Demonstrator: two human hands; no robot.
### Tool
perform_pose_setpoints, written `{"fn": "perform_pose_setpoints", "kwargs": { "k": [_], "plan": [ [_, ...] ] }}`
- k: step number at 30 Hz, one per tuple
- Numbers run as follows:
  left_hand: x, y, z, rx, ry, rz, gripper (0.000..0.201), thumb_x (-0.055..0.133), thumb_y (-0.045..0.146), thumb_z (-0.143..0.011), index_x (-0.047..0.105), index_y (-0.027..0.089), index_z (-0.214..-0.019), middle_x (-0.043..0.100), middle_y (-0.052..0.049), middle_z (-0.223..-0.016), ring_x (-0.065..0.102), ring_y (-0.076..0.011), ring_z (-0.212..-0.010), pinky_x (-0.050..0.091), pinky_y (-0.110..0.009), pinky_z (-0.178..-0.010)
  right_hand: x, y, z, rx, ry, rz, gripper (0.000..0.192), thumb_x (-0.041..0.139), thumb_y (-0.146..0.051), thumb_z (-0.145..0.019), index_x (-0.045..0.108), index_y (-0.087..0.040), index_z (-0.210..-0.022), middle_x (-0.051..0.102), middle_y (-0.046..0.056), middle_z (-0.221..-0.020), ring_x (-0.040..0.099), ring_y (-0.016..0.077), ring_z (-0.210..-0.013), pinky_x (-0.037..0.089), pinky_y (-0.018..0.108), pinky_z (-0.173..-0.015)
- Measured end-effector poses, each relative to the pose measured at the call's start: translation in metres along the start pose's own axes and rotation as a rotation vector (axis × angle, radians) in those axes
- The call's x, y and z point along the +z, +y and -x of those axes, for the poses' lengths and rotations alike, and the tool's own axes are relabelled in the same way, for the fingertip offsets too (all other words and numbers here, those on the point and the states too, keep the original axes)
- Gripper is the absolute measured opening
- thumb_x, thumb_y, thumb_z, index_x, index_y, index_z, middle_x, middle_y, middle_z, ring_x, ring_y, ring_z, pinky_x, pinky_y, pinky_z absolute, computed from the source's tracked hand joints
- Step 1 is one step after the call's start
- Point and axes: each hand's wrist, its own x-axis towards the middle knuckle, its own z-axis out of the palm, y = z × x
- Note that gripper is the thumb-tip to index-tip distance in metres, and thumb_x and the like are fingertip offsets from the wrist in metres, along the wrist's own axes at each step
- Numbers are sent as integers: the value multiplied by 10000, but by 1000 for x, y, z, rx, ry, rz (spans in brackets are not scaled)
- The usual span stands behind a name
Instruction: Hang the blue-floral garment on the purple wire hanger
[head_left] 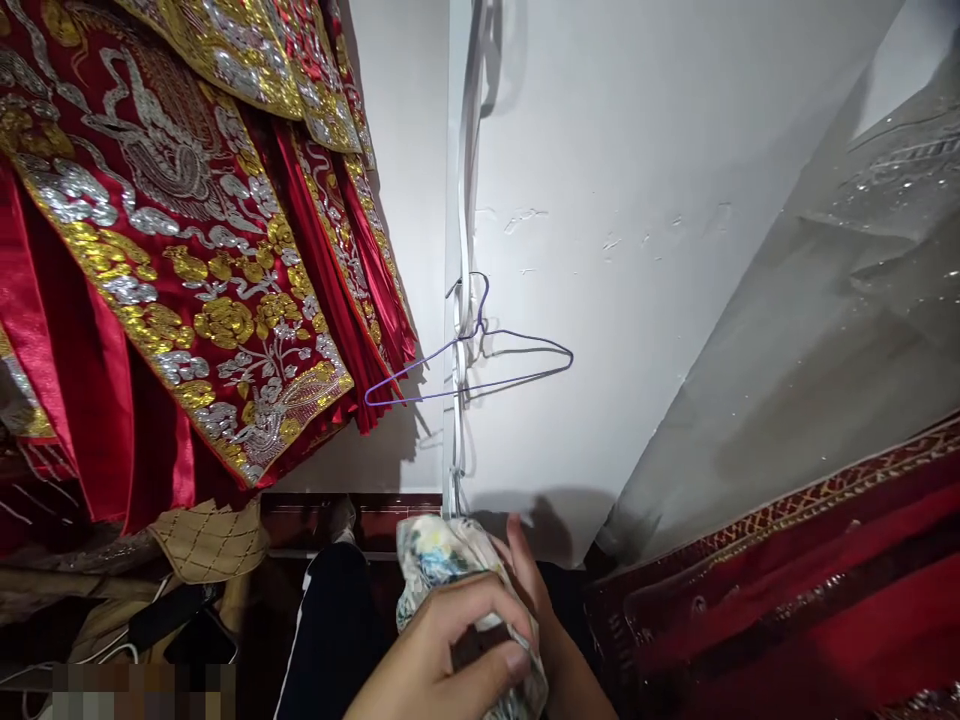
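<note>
A bunched pale cloth (429,555) with blue, green and yellow print is between my hands at the bottom centre. My left hand (457,640) is nearest the camera, its thumb and fingers curled round the cloth. Behind it, my right hand (536,600) grips the cloth from the right side, one finger raised; its other fingers are partly hidden. Above them, a purple wire hanger (517,378) with nothing on it hangs from a white strap (461,230) along the wall corner.
Red garments embroidered in gold and silver (225,230) hang on the left. On the right are a sheer sparkling fabric (810,330) and a red garment (840,600). A quilted beige item (214,540) and dark devices with cables (169,620) lie low left.
</note>
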Motion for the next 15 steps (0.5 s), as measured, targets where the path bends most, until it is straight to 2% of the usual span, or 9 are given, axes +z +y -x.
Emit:
{"fn": "perform_pose_setpoints", "kwargs": {
  "k": [2, 4, 5, 7, 9, 10, 12, 14, 15],
  "plan": [
    [-8, 17, 1, 3, -13, -141, 117, 594, 245, -950, 702, 201, -963, 696, -55, -979, 619, -185, -960, 428, -254, -897, 13, -9, -3, 32, -111, -19, 600, 690, -747, -732, 735, -170, -890, 660, 52, -651, 669, 264, -803, 511, 358, -777],
    [-24, 34, 2, -12, 6, -275, 147, 604, 232, -944, 729, 238, -1021, 707, -41, -991, 625, -181, -944, 437, -247, -874, 26, -16, -8, 37, -195, -27, 620, 632, -774, -763, 724, -169, -860, 616, 31, -588, 656, 239, -739, 511, 339, -746],
    [-35, 40, 2, -16, 48, -324, 169, 617, 240, -937, 735, 256, -1058, 706, -33, -971, 625, -178, -906, 446, -244, -843, 31, -19, -11, 46, -233, -27, 649, 600, -798, -767, 718, -164, -851, 601, 25, -571, 651, 229, -712, 511, 335, -731],
    [-58, 46, -2, 12, 211, -356, 257, 651, 271, -914, 714, 277, -1163, 691, -28, -929, 617, -181, -843, 461, -246, -788, 40, -30, -16, 90, -299, 5, 707, 559, -834, -758, 710, -151, -863, 615, 33, -590, 657, 227, -703, 514, 338, -716],
    [-79, 42, -10, 81, 385, -311, 391, 679, 317, -887, 662, 275, -1276, 687, -53, -995, 623, -219, -926, 475, -271, -840, 45, -46, -17, 133, -315, 99, 649, 628, -775, -743, 712, -150, -894, 661, 49, -655, 670, 230, -721, 512, 334, -704],
    [-87, 36, -15, 107, 414, -276, 421, 671, 352, -888, 648, 268, -1300, 685, -70, -1038, 620, -244, -986, 476, -293, -883, 46, -57, -16, 145, -295, 175, 562, 716, -687, -716, 714, -157, -904, 680, 46, -686, 671, 224, -722, 508, 322, -695],
    [-98, 20, -24, 95, 310, -217, 382, 619, 437, -907, 696, 238, -1224, 692, -92, -1021, 618, -277, -997, 483, -332, -906, 44, -80, -13, 130, -234, 377, 399, 858, -419, -615, 717, -176, -898, 707, 27, -736, 664, 205, -706, 499, 298, -673],
    [-102, 1, -29, -5, 121, -215, 370, 549, 509, -931, 755, 204, -963, 676, -77, -839, 602, -252, -818, 498, -318, -785, 40, -105, -15, 60, -211, 623, 287, 829, -235, -598, 719, -174, -855, 721, 22, -768, 653, 194, -686, 487, 282, -639],
    [-103, -8, -30, -67, 38, -247, 407, 538, 531, -930, 734, 191, -822, 637, -54, -737, 560, -220, -716, 479, -294, -700, 38, -117, -19, -29, -197, 744, 198, 775, -196, -633, 713, -168, -818, 716, 21, -761, 643, 186, -671, 474, 270, -615]
  ]
}}
